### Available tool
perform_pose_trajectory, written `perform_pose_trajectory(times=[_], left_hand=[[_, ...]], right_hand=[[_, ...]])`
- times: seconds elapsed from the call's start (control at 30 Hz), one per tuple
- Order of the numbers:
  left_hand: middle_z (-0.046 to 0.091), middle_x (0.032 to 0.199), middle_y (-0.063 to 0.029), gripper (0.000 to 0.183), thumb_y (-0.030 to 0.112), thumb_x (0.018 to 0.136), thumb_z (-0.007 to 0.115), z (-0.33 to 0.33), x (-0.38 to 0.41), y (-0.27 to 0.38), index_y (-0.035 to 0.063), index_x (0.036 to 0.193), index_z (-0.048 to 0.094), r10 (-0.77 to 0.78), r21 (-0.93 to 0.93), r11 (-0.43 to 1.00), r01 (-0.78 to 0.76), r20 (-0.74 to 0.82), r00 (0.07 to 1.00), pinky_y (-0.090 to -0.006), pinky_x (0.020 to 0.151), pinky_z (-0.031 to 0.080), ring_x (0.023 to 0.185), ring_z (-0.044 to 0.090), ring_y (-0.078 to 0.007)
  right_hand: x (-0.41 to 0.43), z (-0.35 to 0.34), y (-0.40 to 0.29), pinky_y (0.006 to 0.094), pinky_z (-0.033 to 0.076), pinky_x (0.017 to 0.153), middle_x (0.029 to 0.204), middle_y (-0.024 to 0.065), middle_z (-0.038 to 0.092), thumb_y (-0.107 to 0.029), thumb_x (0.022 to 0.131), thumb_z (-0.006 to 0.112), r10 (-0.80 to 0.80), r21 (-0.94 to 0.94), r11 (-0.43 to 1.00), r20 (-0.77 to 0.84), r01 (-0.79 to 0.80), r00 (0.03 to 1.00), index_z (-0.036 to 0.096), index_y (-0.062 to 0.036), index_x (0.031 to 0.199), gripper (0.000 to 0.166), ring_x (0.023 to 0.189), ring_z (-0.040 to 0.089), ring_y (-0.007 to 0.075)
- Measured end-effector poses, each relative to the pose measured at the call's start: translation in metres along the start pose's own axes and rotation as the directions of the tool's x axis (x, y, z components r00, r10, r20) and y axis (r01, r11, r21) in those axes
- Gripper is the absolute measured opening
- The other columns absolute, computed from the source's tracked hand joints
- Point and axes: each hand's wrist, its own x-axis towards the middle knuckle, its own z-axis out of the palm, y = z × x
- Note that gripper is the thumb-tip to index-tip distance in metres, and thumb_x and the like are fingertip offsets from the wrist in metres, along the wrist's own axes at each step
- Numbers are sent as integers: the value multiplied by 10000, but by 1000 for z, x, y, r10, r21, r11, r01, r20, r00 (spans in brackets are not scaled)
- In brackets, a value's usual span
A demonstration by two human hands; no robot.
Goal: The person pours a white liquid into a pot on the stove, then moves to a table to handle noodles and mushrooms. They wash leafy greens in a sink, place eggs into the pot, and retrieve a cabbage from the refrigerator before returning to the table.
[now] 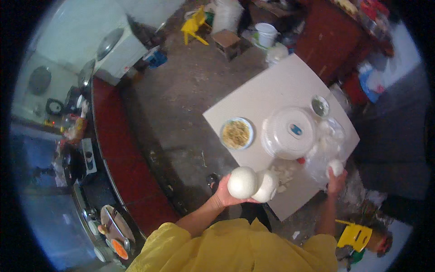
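Two large round white steamed buns, one bun overlapping the other bun, rest in my left hand, off the table's near left edge. My right hand grips a smaller-looking white bun at the right side of the table. Just beside it lies a clear plastic bag with pale contents that I cannot make out. A translucent plastic dome cover with a blue handle piece stands on the pale square table. Loose pale pieces lie between my hands.
A bowl of yellowish shredded food sits near the table's left edge, and a bowl with dark green contents at the right. A dark red counter runs along the left. Behind are a wooden stool and yellow chair; another yellow chair is lower right.
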Motion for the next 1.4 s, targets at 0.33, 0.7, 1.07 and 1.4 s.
perform_pose_trajectory(times=[0.33, 0.7, 1.07, 1.4], left_hand=[[294, 1472, -95, 723, 605, 749, 575, 16, -180, 119, 223, 1343, 425, 334, -234, 920, -314, 51, 941, -714, 1011, 209, 1351, 235, -417], [272, 1473, -106, 764, 618, 688, 616, 34, -306, 252, 231, 1322, 439, 729, -176, 671, -720, -19, 685, -720, 1033, 160, 1363, 188, -430], [265, 1477, -111, 811, 597, 648, 669, 30, -345, 497, 227, 1328, 428, 839, -201, 532, -823, -7, 544, -706, 1050, 134, 1371, 183, -412], [256, 1479, -110, 840, 614, 630, 681, 78, -424, 705, 220, 1329, 433, 952, -149, 299, -943, -19, 305, -688, 1056, 143, 1374, 175, -404]], right_hand=[[-14, -60, -280, 411, 470, 862, 1148, 165, 580, -479, 795, 677, 273, 860, 456, 109, -228, 956, 508, 16, 1205, 665, 1007, 587, 280], [-203, 77, -668, 447, 456, 801, 1175, 35, 568, -612, 810, 567, -618, 432, 9, 712, -902, 335, 538, -184, 1190, 573, 1041, 533, 250], [-274, 239, -934, 540, 411, 899, 1300, 69, 495, -459, 832, 567, -725, 93, 171, 686, -981, -61, 473, -168, 1271, 535, 1166, 475, 317], [-329, 326, -1241, 501, 364, 1022, 1322, 84, 442, -190, 792, 641, -840, 382, 343, 533, -858, -98, 363, -146, 1350, 625, 1239, 428, 284]])
